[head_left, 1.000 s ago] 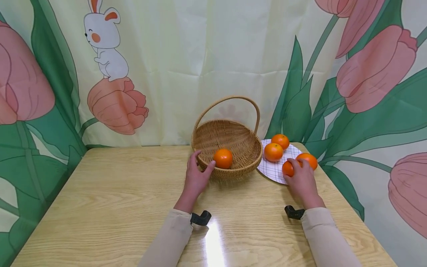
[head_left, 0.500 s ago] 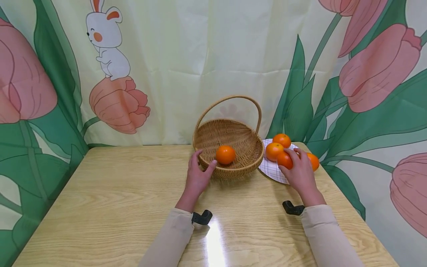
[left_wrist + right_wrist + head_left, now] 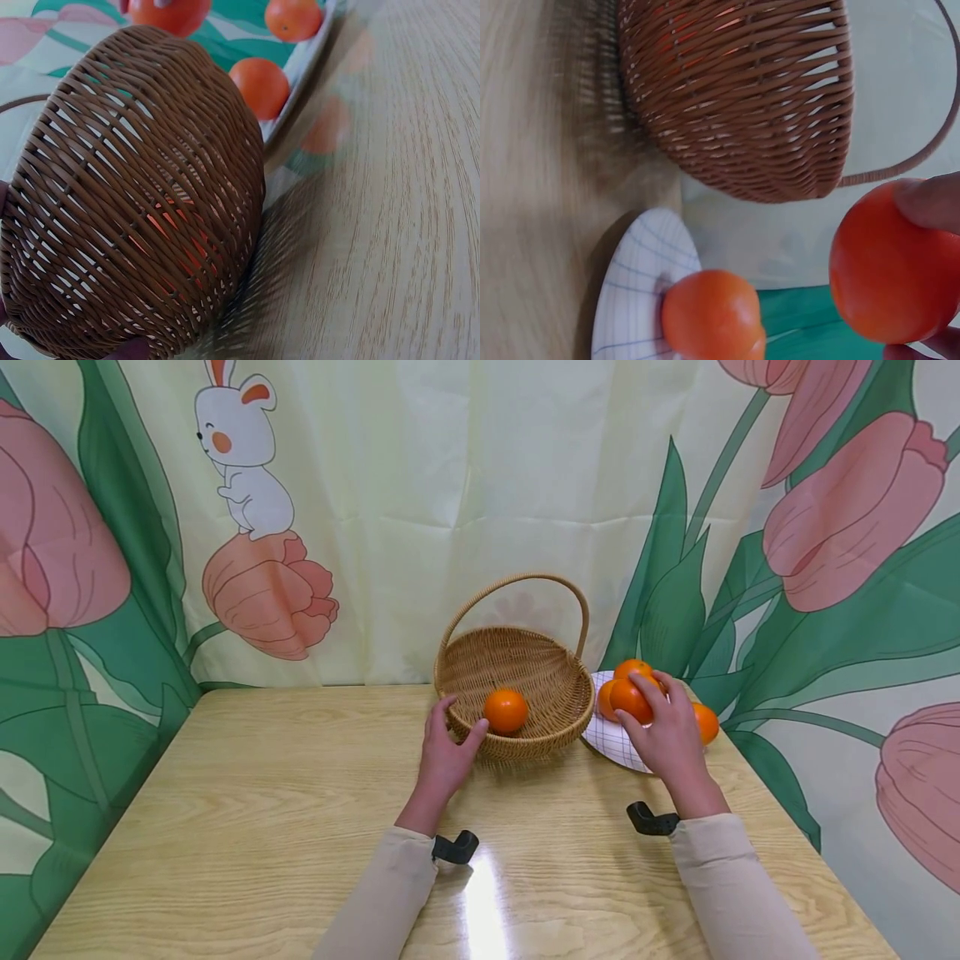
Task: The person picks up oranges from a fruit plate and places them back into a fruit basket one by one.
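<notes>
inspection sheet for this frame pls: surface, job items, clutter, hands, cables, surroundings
Surface: light wood-grain table, glare patch near the front edge.
Job's things: wicker basket with handle, one orange inside; held orange lifted above the checked plate; three more oranges on the plate, partly hidden.
Clutter: nothing seen.
Hands: left hand grips the basket's near rim; right hand holds the lifted orange in its fingers.
Cables: nothing seen; a black mount at each wrist.
Surroundings: curtain printed with tulips and a rabbit behind the table.
</notes>
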### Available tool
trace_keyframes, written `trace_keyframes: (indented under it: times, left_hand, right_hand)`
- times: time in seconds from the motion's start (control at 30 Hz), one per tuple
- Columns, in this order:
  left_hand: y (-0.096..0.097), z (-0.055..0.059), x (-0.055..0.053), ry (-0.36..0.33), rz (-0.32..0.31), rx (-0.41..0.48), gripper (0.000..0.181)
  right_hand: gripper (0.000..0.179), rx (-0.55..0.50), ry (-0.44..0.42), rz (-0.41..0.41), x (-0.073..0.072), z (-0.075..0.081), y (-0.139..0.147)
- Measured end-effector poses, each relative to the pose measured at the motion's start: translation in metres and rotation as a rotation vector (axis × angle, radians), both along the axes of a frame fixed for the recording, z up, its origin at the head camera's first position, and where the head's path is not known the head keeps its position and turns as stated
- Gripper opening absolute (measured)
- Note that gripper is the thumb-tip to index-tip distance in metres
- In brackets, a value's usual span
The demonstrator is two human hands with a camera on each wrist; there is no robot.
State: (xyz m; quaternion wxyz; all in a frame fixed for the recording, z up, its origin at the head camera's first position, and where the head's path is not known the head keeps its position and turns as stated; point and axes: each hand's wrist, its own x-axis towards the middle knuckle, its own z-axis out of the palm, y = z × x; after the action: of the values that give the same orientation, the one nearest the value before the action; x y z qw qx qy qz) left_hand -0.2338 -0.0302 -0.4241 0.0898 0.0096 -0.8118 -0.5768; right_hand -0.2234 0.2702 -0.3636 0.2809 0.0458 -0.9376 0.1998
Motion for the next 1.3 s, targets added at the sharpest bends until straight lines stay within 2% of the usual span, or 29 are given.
trace_keyframes:
  times: [0.43, 0.73, 0.93, 1.3]
  left_hand:
    - [0.001, -0.001, 0.000, 0.001, 0.001, -0.010, 0.076]
    - [0.002, -0.002, 0.002, -0.014, -0.004, -0.002, 0.075]
    - [0.004, -0.002, 0.000, -0.014, 0.000, -0.001, 0.072]
    - [0.003, 0.000, 0.000, -0.026, 0.014, -0.021, 0.070]
  right_hand:
    - [0.056, -0.028, 0.059, 0.055, -0.002, 0.014, -0.014]
    - [0.054, -0.021, 0.101, 0.104, -0.004, 0.016, -0.027]
    - [0.054, -0.028, 0.158, 0.142, -0.008, 0.018, -0.036]
    - [0.054, -0.015, 0.163, 0.221, -0.019, 0.018, -0.057]
